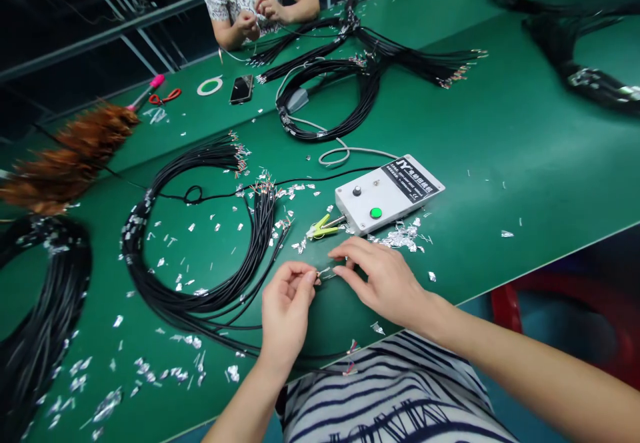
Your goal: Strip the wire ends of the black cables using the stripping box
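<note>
My left hand (291,296) is closed in a pinch on the end of a black cable, whose thin pale strands (325,272) stick out past the fingertips. My right hand (377,276) hovers just right of these strands, thumb and forefinger apart, with nothing plainly between them. Left of my hands lies a curved bundle of black cables (145,256) with stripped, coppery ends. Beyond my right hand stands a grey box (367,196) with a black knob and a green button. A yellow-green clip (324,228) is fixed to its metal shaft.
Foil scraps (400,235) litter the green table (500,163). Another cable coil (370,106) lies farther back, near a phone (242,88), a tape roll (209,86) and red-handled scissors (165,96). Across the table, a co-worker's hands (257,16) handle a thin wire. A red stool (507,306) stands at right.
</note>
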A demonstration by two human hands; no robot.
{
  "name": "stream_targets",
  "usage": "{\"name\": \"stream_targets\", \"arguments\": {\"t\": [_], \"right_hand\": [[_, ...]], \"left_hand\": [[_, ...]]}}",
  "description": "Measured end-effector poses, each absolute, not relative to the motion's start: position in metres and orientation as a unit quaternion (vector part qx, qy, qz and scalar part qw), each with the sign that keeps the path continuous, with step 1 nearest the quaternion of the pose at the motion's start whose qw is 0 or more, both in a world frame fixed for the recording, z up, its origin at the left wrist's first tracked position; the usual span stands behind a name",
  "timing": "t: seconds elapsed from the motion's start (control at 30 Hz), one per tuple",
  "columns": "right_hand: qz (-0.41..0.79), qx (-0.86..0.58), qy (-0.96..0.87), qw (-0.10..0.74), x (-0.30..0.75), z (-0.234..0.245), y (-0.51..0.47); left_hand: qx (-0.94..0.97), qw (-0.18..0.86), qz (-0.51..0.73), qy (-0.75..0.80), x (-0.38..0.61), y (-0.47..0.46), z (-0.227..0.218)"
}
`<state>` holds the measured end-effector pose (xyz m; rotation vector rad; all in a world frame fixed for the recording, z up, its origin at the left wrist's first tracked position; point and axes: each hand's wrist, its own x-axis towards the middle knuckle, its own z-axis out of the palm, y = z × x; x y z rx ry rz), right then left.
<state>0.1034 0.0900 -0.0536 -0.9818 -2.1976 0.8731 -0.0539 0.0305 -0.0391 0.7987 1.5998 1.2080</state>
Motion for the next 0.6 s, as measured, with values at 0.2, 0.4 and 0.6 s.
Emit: {"name": "stream_targets", "arguments": {"t": [0.2, 0.4, 0.6], "right_hand": [[0.085, -0.24, -0.943, 0.216, 0.095, -0.045, 0.102], [0.034, -0.215, -0.954, 0.206, 0.096, -0.043, 0.122], [-0.045, -0.274, -0.952, 0.13, 0.088, -0.037, 0.161]], "left_hand": [[0.389, 0.465, 0.457, 0.65, -0.059, 0.032, -0.041], [0.526, 0.31, 0.443, 0.657, -0.069, 0.033, -0.042], [0.413, 0.382, 0.499, 0.66, -0.08, 0.062, -0.05]]}}
